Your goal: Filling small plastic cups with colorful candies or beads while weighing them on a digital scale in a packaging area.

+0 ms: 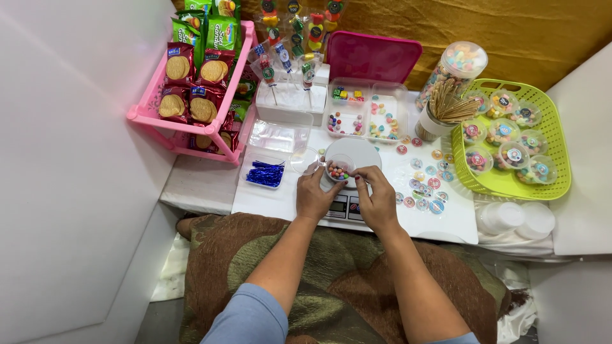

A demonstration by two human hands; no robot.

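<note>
A: Nearest first. What are the hands doing?

B: Left hand point(313, 196) and right hand point(377, 199) both pinch the rim of a small clear candy cup point(338, 169), fingertips on either side. It sits on the white pan of a digital kitchen scale point(352, 153), so the cup is steadied right where it gets weighed.

A: Around it?

B: An open clear lid point(305, 160) touches the cup's left side. A tray of blue twist ties point(264, 174) lies just left, round stickers point(426, 185) scattered just right on the counter point(268, 197) (all within reach).

A: Further back?

B: A divided clear box of mixed candies point(366, 114) sits behind the scale. A green basket point(554, 137) of sealed, stickered cups is on the right, a cup of wooden sticks point(443, 111) beside it, and a pink rack point(143, 114) of biscuit packs on the left.
</note>
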